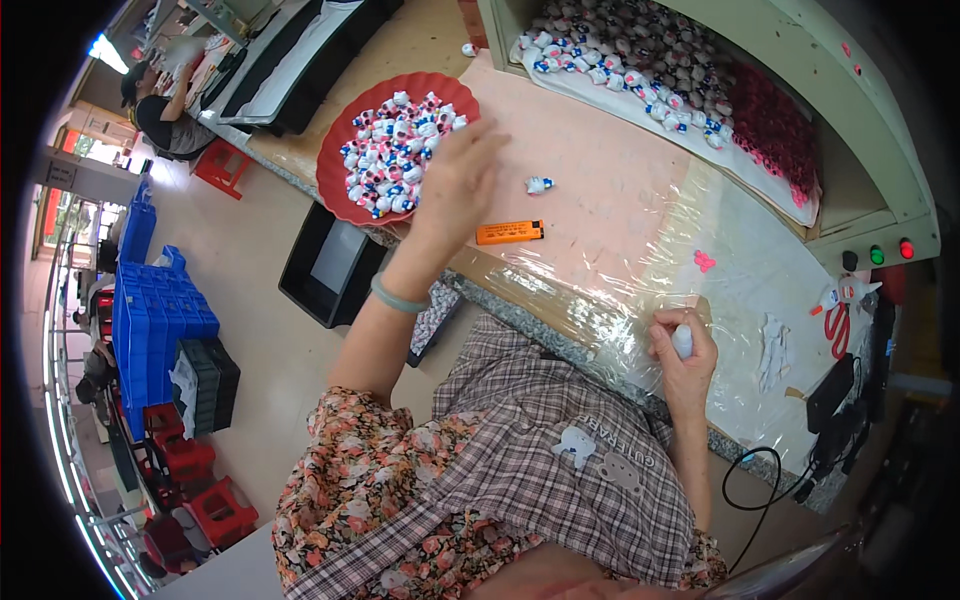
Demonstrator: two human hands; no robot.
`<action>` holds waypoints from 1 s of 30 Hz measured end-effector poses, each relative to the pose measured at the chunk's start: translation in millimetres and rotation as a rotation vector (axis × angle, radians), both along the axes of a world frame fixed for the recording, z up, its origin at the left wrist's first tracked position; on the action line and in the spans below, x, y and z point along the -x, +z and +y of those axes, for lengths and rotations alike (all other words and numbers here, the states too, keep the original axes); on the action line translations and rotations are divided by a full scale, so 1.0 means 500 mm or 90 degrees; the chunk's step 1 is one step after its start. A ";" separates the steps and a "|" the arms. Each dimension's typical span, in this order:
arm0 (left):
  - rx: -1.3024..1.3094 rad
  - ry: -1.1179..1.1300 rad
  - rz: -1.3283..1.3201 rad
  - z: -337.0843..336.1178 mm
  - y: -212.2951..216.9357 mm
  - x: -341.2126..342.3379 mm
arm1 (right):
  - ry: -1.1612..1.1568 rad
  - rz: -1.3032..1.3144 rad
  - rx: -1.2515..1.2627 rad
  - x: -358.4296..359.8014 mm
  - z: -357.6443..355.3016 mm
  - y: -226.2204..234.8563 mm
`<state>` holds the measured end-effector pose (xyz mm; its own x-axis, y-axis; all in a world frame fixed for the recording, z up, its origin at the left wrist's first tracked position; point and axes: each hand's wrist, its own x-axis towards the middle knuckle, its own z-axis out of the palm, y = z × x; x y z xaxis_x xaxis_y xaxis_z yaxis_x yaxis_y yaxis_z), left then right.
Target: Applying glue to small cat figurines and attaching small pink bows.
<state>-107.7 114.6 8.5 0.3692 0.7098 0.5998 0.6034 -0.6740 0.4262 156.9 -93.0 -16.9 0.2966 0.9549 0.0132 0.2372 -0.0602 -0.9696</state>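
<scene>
My left hand is over the right rim of a red scalloped bowl, its fingers stretched out and slightly blurred; I see nothing held in them. Many small white figurines with blue and pink parts fill the bowl. One more such figurine lies alone on the pink sheet, above an orange flat case with a dark end. Near the table's front edge, my right hand is closed around a small white bottle-like thing, mostly hidden by the fingers. Beyond it sits a cluster of little pink pieces.
A shelf cabinet stands at the back right, holding heaps of figurines and dark red pieces. Red-handled scissors and a black cable are at the right. On the floor are a black bin and blue crates. Another person sits far left.
</scene>
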 end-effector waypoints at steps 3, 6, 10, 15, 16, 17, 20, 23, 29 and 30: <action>0.078 -0.069 0.030 -0.011 -0.034 -0.055 | -0.005 0.007 0.006 0.001 0.000 0.009; 0.108 -0.082 0.081 -0.010 -0.049 -0.068 | -0.001 -0.018 -0.011 -0.004 -0.004 0.004; 0.235 -0.056 0.035 -0.028 -0.020 -0.077 | 0.010 -0.023 -0.006 -0.010 -0.013 0.004; 0.772 -0.328 -0.527 -0.093 -0.019 -0.106 | 0.000 0.220 0.020 -0.017 -0.016 0.021; 0.817 -0.336 -0.553 -0.113 -0.019 -0.114 | 0.005 0.287 -0.016 -0.017 -0.014 0.025; 0.860 -0.340 -0.581 -0.134 -0.014 -0.121 | 0.033 0.289 0.017 -0.023 -0.013 0.041; 0.894 -0.367 -0.619 -0.174 -0.010 -0.146 | 0.076 0.340 -0.045 -0.031 -0.014 0.040; 0.894 -0.376 -0.590 -0.190 -0.015 -0.156 | 0.047 0.346 -0.063 -0.028 -0.018 0.050; 0.895 -0.408 -0.538 -0.203 -0.015 -0.168 | 0.015 0.213 -0.140 -0.045 -0.027 0.048; 0.897 -0.409 -0.539 -0.207 -0.010 -0.171 | 0.013 0.212 -0.138 -0.046 -0.029 0.048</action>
<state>-22.1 10.9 3.6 0.7132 0.6892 -0.1277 -0.2589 0.4284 0.8657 180.0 -107.6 7.0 0.2998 0.9463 0.1209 -0.0937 0.1553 -0.9834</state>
